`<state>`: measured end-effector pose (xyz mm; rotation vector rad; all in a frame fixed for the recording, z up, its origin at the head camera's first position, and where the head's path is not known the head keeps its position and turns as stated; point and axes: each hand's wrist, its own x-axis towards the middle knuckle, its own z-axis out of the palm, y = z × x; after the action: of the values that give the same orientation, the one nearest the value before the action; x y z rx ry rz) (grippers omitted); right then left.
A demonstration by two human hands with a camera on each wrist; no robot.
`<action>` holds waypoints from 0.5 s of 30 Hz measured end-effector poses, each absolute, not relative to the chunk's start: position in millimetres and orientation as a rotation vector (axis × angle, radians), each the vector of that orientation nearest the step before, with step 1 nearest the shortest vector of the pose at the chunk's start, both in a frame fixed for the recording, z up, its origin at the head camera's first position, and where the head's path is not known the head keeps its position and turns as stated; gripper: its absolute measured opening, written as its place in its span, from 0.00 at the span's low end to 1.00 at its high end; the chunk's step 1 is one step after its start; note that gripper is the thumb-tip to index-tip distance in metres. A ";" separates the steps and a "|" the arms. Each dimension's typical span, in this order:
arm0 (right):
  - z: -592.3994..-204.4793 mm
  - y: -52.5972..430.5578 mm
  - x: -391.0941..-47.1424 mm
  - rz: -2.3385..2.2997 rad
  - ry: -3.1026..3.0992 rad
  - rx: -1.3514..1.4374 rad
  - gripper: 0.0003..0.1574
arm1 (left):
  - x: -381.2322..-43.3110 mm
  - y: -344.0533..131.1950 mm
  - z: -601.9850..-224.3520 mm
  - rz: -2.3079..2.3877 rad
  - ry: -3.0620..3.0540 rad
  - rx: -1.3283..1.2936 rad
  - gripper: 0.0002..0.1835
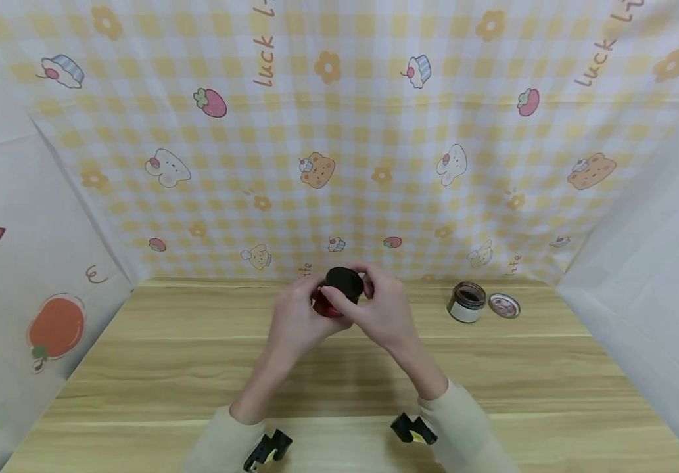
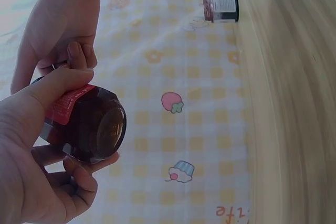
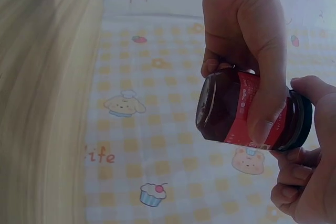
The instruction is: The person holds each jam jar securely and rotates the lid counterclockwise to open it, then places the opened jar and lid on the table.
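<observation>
A dark glass jar (image 3: pixel 220 106) with a red label and a black lid (image 1: pixel 344 282) is held up above the table, between both hands. My left hand (image 1: pixel 300 315) grips the jar's body, thumb across the label in the right wrist view. Fingers and thumb of my right hand (image 1: pixel 383 309) pinch the lid's rim from the side. The lid sits on the jar's mouth. In the left wrist view the jar's base (image 2: pixel 111 129) faces the camera and the lid is mostly hidden behind the hands.
At the back right of the wooden table (image 1: pixel 185 355) stands a lidless jar (image 1: pixel 467 302) with a pale label and dark contents. Its round lid (image 1: pixel 504 305) lies beside it, inner side up. A yellow checked cloth (image 1: pixel 351 217) hangs behind the table.
</observation>
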<state>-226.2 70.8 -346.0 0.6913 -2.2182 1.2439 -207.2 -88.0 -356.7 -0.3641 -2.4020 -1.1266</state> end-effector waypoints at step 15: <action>-342.4 98.1 -209.2 1.112 -2.310 0.592 0.24 | -198.7 -63.6 -356.5 -1.209 -2.450 -0.415 0.16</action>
<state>-209.2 98.1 -342.4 0.5921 -2.3101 1.1120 -198.7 -63.6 -356.5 -0.4150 -2.4497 -1.2091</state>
